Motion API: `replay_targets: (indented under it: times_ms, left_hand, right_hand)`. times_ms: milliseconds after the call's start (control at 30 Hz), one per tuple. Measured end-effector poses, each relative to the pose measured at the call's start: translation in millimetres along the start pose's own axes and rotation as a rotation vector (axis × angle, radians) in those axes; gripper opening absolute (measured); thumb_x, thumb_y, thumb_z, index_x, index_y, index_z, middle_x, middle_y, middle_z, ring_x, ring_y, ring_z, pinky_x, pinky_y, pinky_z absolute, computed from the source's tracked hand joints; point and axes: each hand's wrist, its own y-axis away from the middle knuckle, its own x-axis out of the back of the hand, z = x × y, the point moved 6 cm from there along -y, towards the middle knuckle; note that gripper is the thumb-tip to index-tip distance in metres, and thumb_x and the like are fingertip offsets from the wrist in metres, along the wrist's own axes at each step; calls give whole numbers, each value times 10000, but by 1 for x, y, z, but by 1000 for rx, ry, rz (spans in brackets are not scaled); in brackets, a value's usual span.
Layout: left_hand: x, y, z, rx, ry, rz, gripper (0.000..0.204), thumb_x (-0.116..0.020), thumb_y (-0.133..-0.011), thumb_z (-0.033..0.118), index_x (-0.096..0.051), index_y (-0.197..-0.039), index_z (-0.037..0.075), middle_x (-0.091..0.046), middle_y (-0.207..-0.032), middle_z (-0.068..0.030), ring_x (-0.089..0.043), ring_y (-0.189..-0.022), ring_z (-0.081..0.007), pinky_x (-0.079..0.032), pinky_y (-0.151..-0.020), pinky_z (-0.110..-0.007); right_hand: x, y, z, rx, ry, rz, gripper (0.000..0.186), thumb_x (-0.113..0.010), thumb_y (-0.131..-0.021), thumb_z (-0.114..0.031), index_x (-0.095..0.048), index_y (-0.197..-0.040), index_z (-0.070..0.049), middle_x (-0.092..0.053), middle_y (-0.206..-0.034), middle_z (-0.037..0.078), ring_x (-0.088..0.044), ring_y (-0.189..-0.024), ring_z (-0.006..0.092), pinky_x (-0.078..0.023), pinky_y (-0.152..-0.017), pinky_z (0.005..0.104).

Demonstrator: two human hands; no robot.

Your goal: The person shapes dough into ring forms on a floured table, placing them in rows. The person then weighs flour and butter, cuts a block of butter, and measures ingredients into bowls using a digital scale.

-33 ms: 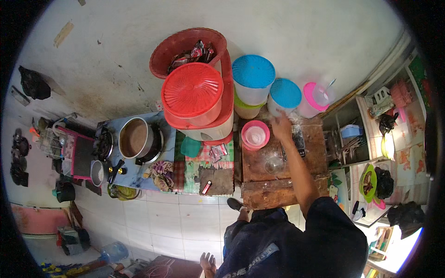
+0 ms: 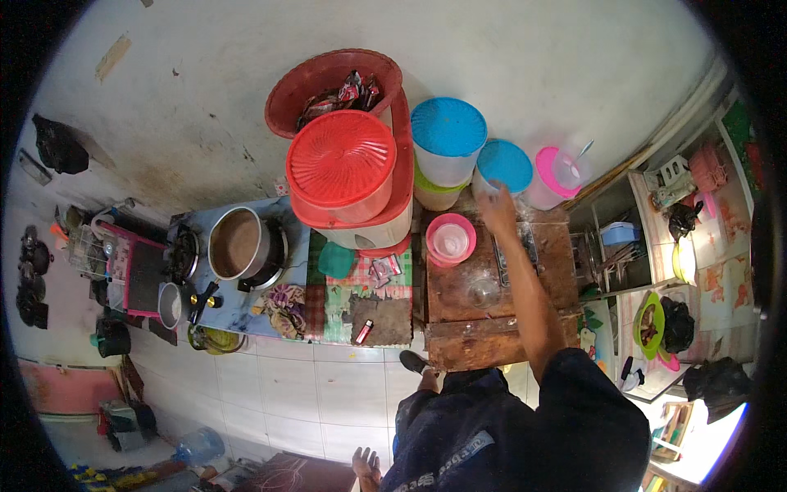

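Note:
My right arm reaches over the worn wooden table [image 2: 451, 299]. My right hand [image 2: 497, 211] is blurred at the front of a clear tub with a blue lid [image 2: 504, 164], and its fingers cannot be made out. Left of that hand sits a pink bowl [image 2: 438, 250] with white contents. A dark flat device [image 2: 525, 246] lies partly hidden beneath my forearm. Close by, a small clear dish [image 2: 484, 291] rests on the wood. My left hand [image 2: 366, 464] hangs low at the bottom edge, fingers apart, holding nothing.
A taller blue-lidded tub [image 2: 448, 139] and a pink-lidded tub [image 2: 557, 176] flank the wall. To the left stand a big red-lidded container [image 2: 340, 160], a pot [image 2: 236, 243] on the stove, a cloth [image 2: 287, 307] and a lighter [image 2: 365, 331]. Shelving [image 2: 607, 221] borders the right.
My right hand has moved slightly farther away, up against the front of the smaller blue-lidded tub. My left hand is nearly unmoved.

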Motion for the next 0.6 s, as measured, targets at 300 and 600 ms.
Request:
replay_targets:
  times_ms: [300, 600]
  left_hand:
    - [-23, 19, -43, 5, 137, 86, 454, -467, -952, 349, -395, -1358, 160, -475, -1325, -128, -534, -1106, -326, -476, -868, -479]
    - [-25, 57, -205, 73, 181, 126, 523, -427, -939, 329, -405, -1360, 19, -558, -1270, -158, -595, -1043, -272, -508, -863, -400]
  right_hand:
    - [-23, -81, -81, -297, -776, -29, 378, -707, -801, -117, -456, -1066, -18, -535, -862, 108, -565, -630, 218, -536, -579, 351]
    - [63, 1, -68, -148, -814, -224, 308, -653, -853, -141, -491, -1102, -59, -580, -918, 49, -555, -706, 156, -471, -579, 285]
